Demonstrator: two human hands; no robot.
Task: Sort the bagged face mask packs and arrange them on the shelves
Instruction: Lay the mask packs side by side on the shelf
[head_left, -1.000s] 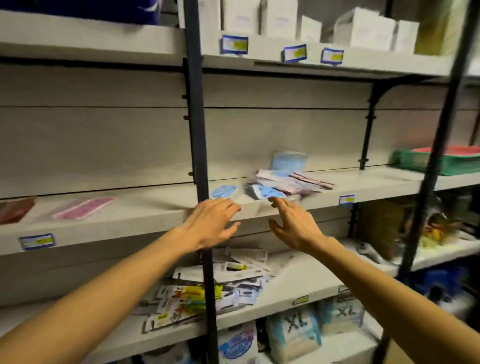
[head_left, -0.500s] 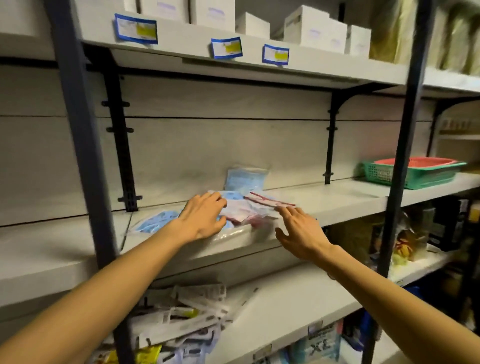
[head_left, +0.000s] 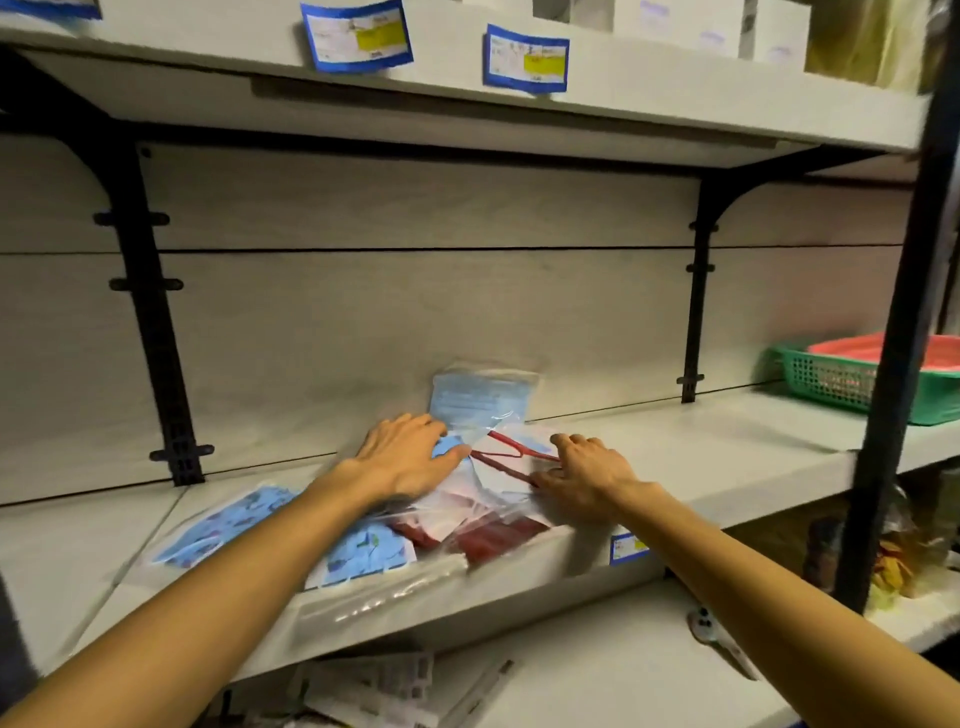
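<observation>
A loose heap of bagged face mask packs lies on the middle shelf (head_left: 727, 447). One blue mask pack (head_left: 480, 397) leans upright against the back wall. Patterned blue packs (head_left: 218, 530) lie flat at the left, and dark red packs (head_left: 498, 538) sit at the shelf's front edge. My left hand (head_left: 402, 457) rests flat on top of the heap, fingers straight. My right hand (head_left: 584, 475) touches the heap's right side, fingers bent onto a clear pack with a red zip strip (head_left: 506, 449); whether it pinches that pack is unclear.
A green basket (head_left: 831, 382) with red contents stands at the shelf's right end, behind a black upright post (head_left: 893, 364). Black brackets (head_left: 156, 322) flank the bay. White boxes and price labels (head_left: 356, 34) line the shelf above. More packets lie on the shelf below.
The view has closed in on the heap. My left hand slid right along the top of the packs, and my right hand came up from the shelf edge onto the heap's right side.
</observation>
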